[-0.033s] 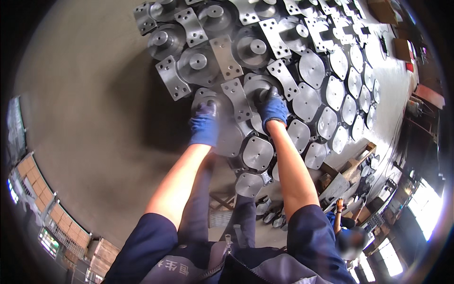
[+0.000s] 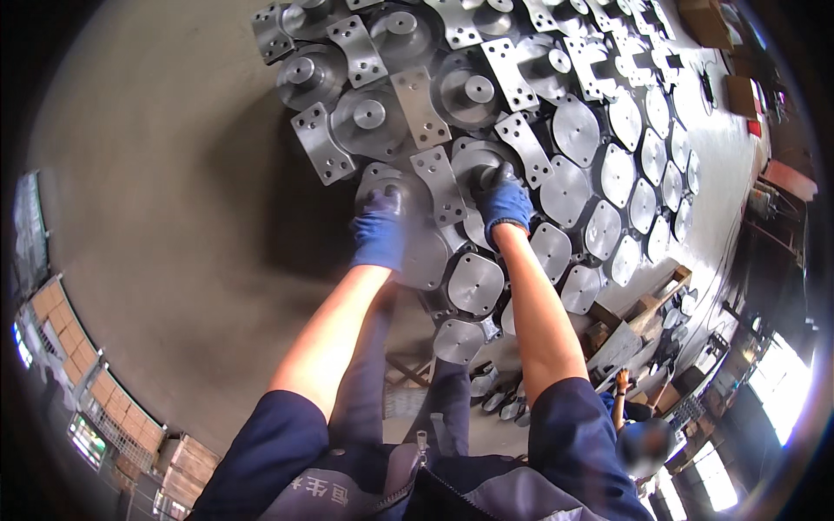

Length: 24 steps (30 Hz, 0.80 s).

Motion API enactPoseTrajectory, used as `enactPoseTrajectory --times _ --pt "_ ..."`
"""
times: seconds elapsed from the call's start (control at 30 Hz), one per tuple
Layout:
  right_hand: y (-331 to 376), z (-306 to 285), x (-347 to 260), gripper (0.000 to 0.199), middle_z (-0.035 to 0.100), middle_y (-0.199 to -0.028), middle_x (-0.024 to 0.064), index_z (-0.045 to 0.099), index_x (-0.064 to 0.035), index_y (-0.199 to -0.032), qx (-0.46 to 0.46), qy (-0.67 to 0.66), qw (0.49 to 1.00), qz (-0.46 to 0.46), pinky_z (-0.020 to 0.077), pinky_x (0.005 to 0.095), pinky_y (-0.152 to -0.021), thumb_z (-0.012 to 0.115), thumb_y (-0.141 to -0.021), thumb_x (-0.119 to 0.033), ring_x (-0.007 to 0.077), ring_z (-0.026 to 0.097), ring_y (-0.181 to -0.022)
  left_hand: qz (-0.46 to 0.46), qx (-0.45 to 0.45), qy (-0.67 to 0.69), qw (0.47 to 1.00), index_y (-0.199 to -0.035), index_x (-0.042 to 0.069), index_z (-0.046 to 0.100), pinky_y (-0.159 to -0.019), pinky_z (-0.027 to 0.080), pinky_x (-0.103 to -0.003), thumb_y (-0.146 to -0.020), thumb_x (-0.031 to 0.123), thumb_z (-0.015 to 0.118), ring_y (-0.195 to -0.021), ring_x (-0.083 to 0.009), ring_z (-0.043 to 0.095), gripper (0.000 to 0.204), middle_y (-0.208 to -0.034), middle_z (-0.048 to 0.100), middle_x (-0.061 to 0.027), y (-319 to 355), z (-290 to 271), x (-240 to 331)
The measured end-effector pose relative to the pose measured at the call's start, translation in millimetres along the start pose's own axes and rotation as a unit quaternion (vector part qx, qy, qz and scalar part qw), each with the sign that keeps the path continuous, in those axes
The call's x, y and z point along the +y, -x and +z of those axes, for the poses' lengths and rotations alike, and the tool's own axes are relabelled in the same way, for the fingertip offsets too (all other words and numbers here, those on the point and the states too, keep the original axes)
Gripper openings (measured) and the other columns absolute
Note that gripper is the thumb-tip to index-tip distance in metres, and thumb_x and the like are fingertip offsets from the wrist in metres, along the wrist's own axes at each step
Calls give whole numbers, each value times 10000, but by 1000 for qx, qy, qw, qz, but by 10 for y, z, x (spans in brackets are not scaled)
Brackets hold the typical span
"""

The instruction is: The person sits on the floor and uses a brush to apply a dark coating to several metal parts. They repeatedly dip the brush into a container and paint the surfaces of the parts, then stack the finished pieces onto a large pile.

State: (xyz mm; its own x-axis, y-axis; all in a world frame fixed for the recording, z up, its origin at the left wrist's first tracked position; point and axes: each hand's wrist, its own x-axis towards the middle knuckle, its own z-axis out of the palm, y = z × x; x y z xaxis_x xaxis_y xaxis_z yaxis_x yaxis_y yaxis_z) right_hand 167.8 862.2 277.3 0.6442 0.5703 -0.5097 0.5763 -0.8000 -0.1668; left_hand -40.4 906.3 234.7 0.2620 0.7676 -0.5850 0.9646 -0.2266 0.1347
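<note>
In a blue work glove, my left hand (image 2: 380,227) is closed over a round grey metal casting (image 2: 373,174) at the near left edge of the stack. My right hand (image 2: 504,204), gloved alike, grips the raised hub of another round casting (image 2: 473,154); its fingers wrap around the hub and partly hide it. Between my hands lies a bracket plate (image 2: 440,185) with holes at both ends. A similar plate (image 2: 525,148) lies just beyond my right hand, and one more plate (image 2: 321,143) is at the left corner.
Rows of flat, machined metal discs (image 2: 576,130) continue to the right. Further castings with round hubs (image 2: 369,114) stand at the far side. Low on the right are a wooden crate (image 2: 612,343) and a co-worker (image 2: 638,438). Stacked boxes (image 2: 65,334) line the left side.
</note>
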Motion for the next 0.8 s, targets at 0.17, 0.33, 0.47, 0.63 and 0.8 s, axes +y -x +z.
enactPoseTrajectory --times 0.17,0.33,0.47,0.63,0.8 --pt "10 -11 -26 472 661 -1077 232 527 -73 -1122 2 18 1000 6 494 489 -865 707 -788 -353 419 627 -1024 -15 5 51 999 -1200 68 501 -796 530 -472 -756 295 759 -973 -362 638 562 -1093 594 -191 83 -193 68" --pt "4 -10 -103 492 667 -1064 232 525 -62 -1120 -5 25 1000 12 487 487 -881 707 -782 -370 418 621 -1045 10 19 -14 1000 -1190 113 549 -776 537 -480 -796 249 721 -974 -376 643 451 -1159 572 -192 62 -97 -13" --pt "-18 -19 -6 540 670 -1072 225 524 -56 -1116 -6 28 999 14 480 496 -887 725 -766 -415 428 618 -1046 37 -9 33 999 -1206 113 542 -775 536 -481 -802 221 708 -980 -380 648 450 -1147 570 -201 18 -150 39" --pt "-16 -6 -4 488 670 -1063 238 528 -60 -1105 -8 29 999 16 478 504 -882 720 -778 -367 439 623 -1022 -65 -33 81 994 -1220 96 519 -785 533 -485 -792 224 718 -993 -389 640 489 -1120 589 -211 -33 -50 86" --pt "-19 8 -13 469 666 -1058 247 530 -67 -1113 -6 26 1000 8 489 509 -857 718 -780 -340 450 624 -1010 -61 -59 104 991 -1260 55 472 -786 534 -477 -793 246 723 -980 -378 648 564 -1124 607 -213 -61 -101 18"
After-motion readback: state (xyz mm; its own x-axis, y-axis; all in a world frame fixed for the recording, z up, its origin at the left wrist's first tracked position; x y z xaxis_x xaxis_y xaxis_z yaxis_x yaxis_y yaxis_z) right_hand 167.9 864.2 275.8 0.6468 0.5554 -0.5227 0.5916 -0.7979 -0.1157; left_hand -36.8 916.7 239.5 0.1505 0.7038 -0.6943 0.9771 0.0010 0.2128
